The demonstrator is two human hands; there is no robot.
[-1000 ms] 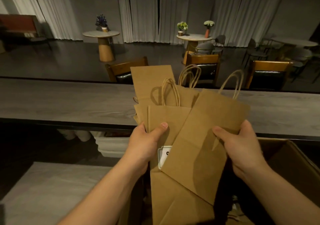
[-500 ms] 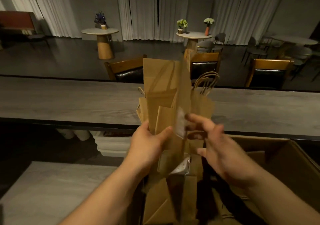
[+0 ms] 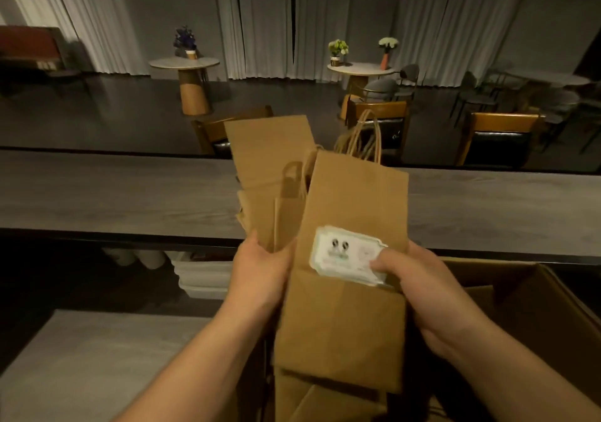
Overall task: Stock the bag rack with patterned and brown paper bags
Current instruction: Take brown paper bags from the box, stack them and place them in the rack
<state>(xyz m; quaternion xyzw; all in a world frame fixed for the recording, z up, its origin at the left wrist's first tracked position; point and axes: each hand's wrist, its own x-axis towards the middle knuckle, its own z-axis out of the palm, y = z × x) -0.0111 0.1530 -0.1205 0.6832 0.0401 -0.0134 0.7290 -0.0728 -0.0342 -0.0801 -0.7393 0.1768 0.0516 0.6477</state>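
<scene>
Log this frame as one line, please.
left hand: grips brown bag stack | right hand: holds front bag, thumb on label | cardboard box: right | rack: unseen

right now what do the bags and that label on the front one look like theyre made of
Brown bags: matte kraft paper, going by the sharp flat folds; handles look like twisted paper cord. Label: pale, slightly glossy, likely a printed paper sticker, under the right hand's thumb.

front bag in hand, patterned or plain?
Plain brown front bag, with one pale label; head view.
</scene>
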